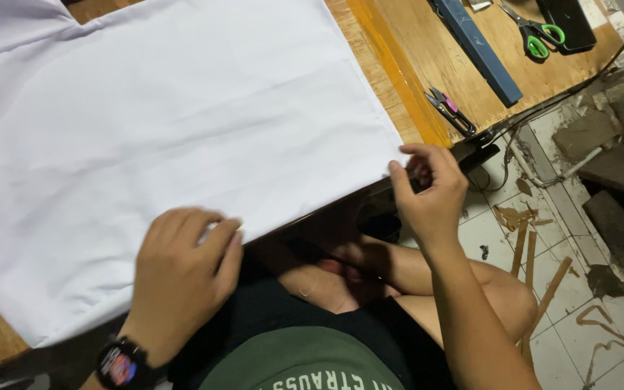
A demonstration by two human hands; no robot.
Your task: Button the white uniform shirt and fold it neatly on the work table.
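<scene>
I see the white cloth [167, 137] filling the frame's left, draped over the counter [427, 65]: light, limp, easily wrinkled. My right hand [427, 191] pinches its corner; my left hand [182, 278] grips its near edge.

White cloth [167, 123] smooth, matt; table [427, 50] bare wood.

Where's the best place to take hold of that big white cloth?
Probably along the near edge of the white cloth, from the person's side. It lies flat on the wooden table, but this edge overhangs, so fingers can pinch it, as the right hand does at the corner and the left hand further along.
</scene>
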